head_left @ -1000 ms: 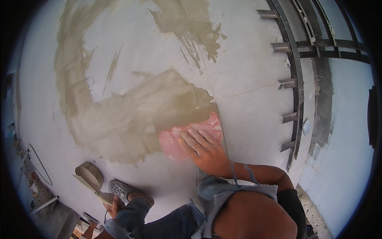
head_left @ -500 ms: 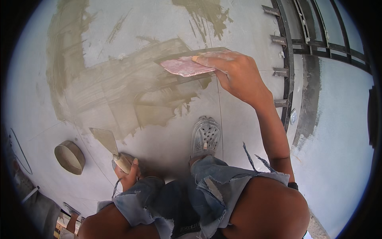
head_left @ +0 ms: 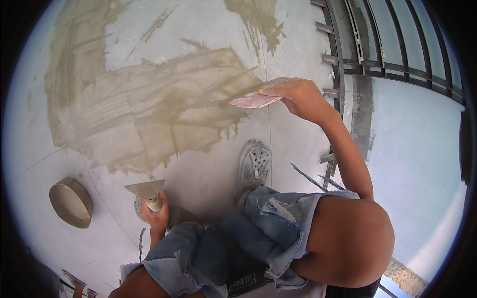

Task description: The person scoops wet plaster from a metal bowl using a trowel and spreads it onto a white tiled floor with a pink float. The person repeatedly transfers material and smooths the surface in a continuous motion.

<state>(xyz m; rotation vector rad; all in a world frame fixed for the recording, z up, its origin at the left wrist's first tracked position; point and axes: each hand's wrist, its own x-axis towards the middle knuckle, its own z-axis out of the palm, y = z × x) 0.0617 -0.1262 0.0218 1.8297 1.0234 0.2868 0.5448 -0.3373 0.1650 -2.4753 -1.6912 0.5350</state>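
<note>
Low on the left, my left hand [head_left: 157,214] is wrapped round the handle of a putty knife [head_left: 145,188], its broad blade pointing away from me. My right hand [head_left: 296,97], arm stretched forward, grips a flat pinkish sheet [head_left: 255,101] along its edge; it looks like a hand-held spreader, and a greyish edge shows behind it. That sheet is over the right end of a wide smeared patch of olive-grey paste [head_left: 164,109] on the pale tiled floor [head_left: 198,174]. I cannot tell whether its edge touches the paste.
A round shallow pan [head_left: 71,203] with paste residue stands on the floor at left. Along the right runs a dark metal railing [head_left: 405,44] with short stubs, beside a pale blue surface [head_left: 412,144]. My shoe [head_left: 255,164] is just short of the paste. Another person's foot [head_left: 74,279] shows at lower left.
My right hand has moved right and slightly nearer with the pinkish sheet, which is now seen more edge-on. The putty knife has turned, its blade now nearer my left hand. The whole view shifted slightly.
</note>
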